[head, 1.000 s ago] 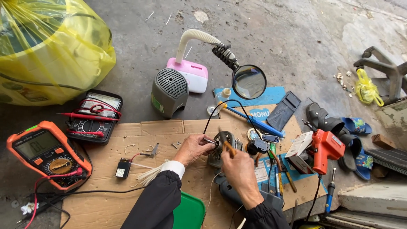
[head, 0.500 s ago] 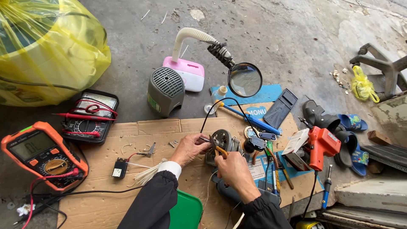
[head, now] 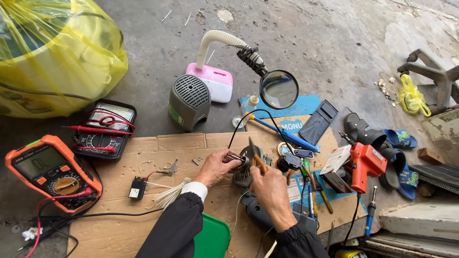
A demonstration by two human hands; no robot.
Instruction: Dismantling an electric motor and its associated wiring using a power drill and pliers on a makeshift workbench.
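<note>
My left hand [head: 216, 167] pinches the metal shaft end of a small electric motor [head: 246, 165] that stands on a sheet of cardboard [head: 158, 191]. My right hand [head: 270, 188] grips a thin tool with a yellow-brown handle [head: 258, 161], its tip held against the top of the motor. A black wire [head: 248, 119] arcs up from the motor. Both sleeves are dark.
An orange multimeter [head: 50, 172] and a black meter [head: 103, 129] lie at the left. A grey fan [head: 189, 101], a pink-based magnifier lamp [head: 278, 89], an orange soldering gun [head: 364, 165], screwdrivers, sandals and a yellow bag [head: 52, 52] surround the cardboard. A green object [head: 213, 238] sits near my lap.
The view has shifted slightly. My right hand has moved the tool a little against the motor while my left hand keeps its hold on the shaft.
</note>
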